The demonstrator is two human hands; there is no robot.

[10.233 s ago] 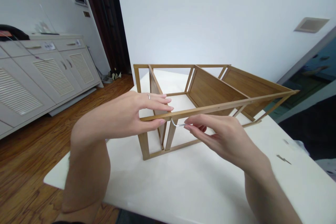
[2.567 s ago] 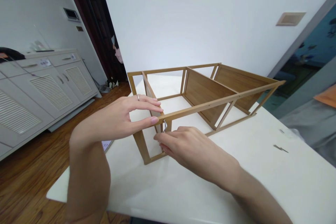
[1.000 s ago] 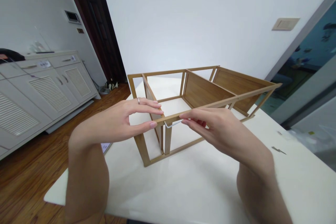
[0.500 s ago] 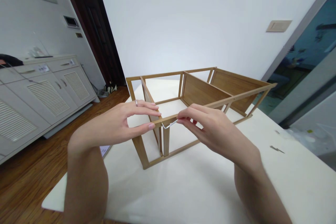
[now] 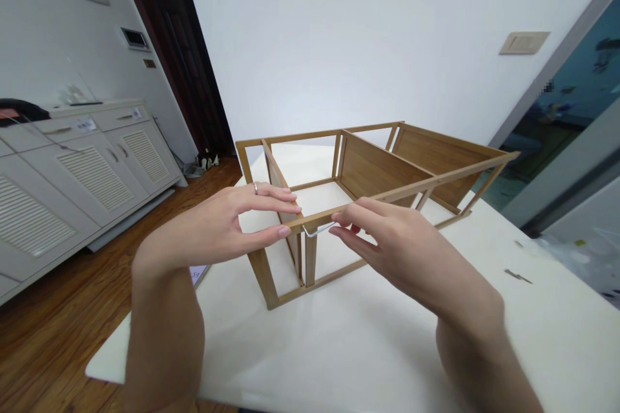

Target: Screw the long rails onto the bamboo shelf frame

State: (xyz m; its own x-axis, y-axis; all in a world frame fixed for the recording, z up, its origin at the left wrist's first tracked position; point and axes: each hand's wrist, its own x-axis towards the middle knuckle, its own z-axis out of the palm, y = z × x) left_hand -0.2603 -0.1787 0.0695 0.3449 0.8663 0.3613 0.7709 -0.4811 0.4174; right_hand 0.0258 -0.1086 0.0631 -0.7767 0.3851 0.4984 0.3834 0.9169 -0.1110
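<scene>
A bamboo shelf frame (image 5: 387,192) lies on its side on a white table (image 5: 368,348), with wooden panels (image 5: 378,175) standing in it. My left hand (image 5: 217,226) grips the near end of the frame's long front rail between thumb and fingers. Just beside that end, a small silver Allen key (image 5: 318,231) sticks out of the rail's underside, its short end hidden in the wood. My right hand (image 5: 392,239) pinches the key's long arm between thumb and forefinger, and the fingertips hide its tip.
White louvred cabinets (image 5: 97,181) stand on the wood floor (image 5: 58,335) at left, beyond the table edge. A dark doorway (image 5: 179,58) is behind them. A small metal piece (image 5: 517,276) lies on the table at right, near some clear plastic (image 5: 576,258).
Since the earliest frames, my right hand has come back to the Allen key, which has swung from hanging downward to pointing right. The view has shifted slightly; the frame has not moved.
</scene>
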